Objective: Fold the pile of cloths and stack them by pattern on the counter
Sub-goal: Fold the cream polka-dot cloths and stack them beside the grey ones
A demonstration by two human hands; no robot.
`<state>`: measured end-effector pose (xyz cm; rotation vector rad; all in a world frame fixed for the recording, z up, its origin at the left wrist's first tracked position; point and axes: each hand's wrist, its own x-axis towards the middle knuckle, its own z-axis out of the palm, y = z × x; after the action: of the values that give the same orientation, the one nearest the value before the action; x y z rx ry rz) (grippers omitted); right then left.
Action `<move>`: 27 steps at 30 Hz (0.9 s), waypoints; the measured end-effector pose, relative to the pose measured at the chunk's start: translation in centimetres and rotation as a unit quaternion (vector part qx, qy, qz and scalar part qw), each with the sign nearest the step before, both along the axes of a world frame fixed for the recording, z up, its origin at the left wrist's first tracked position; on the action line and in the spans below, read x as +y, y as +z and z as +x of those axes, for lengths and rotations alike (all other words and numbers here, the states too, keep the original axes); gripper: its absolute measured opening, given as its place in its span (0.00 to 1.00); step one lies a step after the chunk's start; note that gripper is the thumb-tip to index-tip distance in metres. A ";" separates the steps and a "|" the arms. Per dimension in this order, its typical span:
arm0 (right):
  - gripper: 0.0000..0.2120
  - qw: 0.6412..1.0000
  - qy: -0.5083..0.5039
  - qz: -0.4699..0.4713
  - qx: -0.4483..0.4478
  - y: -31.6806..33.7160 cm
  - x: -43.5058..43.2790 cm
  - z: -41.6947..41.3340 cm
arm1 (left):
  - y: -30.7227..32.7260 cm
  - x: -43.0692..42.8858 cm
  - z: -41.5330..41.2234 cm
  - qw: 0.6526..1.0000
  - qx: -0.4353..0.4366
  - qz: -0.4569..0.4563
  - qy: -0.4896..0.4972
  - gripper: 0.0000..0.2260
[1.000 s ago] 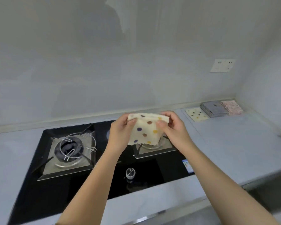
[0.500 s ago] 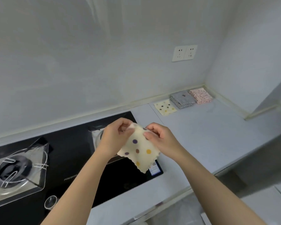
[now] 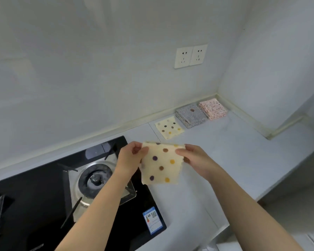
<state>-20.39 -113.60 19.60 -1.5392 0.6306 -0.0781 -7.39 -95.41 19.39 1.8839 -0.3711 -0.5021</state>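
Above the seam where the black glass gas hob is meeting the pale grey stone counter, a cream square cloth with purple, brown and yellow dots is hanging in the air, clear of both surfaces. The left hand is pinching its upper left corner, thumb in front of the fabric and fingers curled behind. The right hand is gripping the upper right corner in the same way. The top edge is running nearly level between the two hands, and the rest of the fabric is dropping straight down to a wavy lower edge. Whether the cloth is hanging in one layer or several, I cannot tell.

Further back on the counter, along the foot of the white wall, folded cloths are lying in a row. Nearest the hob, a flat folded cream cloth with the same coloured dots is lying on its own. Just beside it to the right, a stack of grey patterned cloths is sitting, and next to that, in the corner, a stack of pink patterned cloths is resting.

A round steel burner is showing beside the left forearm, and a blue paper label is sticking to the hob's near right corner. A white double wall socket is sitting above the stacks.
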 end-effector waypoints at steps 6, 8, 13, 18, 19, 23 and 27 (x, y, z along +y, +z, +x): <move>0.10 0.990 -0.126 0.028 0.059 -3.6 -4.5 5.3 | -4.3 -9.3 0.9 0.991 0.035 0.078 0.106 0.09; 0.09 0.986 -0.137 -0.051 0.081 -4.7 -6.5 7.2 | -5.8 -12.2 1.2 0.985 0.040 0.091 0.142 0.07; 0.12 0.960 -0.065 -0.252 0.106 -7.9 -12.0 12.0 | -8.8 -18.5 3.5 0.967 0.033 0.125 0.218 0.08; 0.11 0.934 -0.011 -0.341 0.103 -10.2 -16.6 16.5 | -12.0 -22.3 7.5 0.971 0.088 0.078 0.210 0.15; 0.11 0.929 -0.005 -0.356 0.101 -10.5 -17.2 17.3 | -12.4 -22.7 8.2 0.971 0.079 0.081 0.211 0.15; 0.13 0.902 0.017 -0.420 0.104 -12.0 -18.3 20.7 | -13.6 -24.8 10.6 0.961 0.008 0.146 0.235 0.16; 0.13 0.873 0.044 -0.469 0.126 -13.2 -19.1 22.7 | -14.9 -26.0 12.4 0.949 -0.028 0.228 0.214 0.16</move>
<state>2.29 -132.73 6.42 -2.5538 0.7772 -0.1248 4.97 -121.44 4.54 2.3474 0.1395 -0.2483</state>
